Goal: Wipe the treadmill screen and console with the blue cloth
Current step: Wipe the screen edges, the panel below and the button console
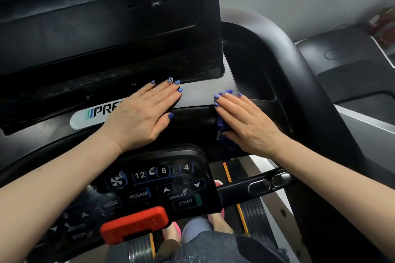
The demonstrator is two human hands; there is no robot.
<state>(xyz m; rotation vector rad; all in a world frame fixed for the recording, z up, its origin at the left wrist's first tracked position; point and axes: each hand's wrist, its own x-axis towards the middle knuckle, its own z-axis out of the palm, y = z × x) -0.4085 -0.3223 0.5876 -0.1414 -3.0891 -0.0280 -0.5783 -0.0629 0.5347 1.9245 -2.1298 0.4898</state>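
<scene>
Head view: my left hand (140,113) lies flat on the console (198,94), fingers straight and together, covering part of the logo badge (94,114). My right hand (245,119) is also flat, fingers extended, pressing the blue cloth (221,123) onto the console's right side just beside the cup holder (250,74); the cloth shows only at my fingertips and under the palm. Dark treadmill screen (102,23) rises above. Button panel (154,188) and red safety clip (134,224) sit nearer me.
</scene>
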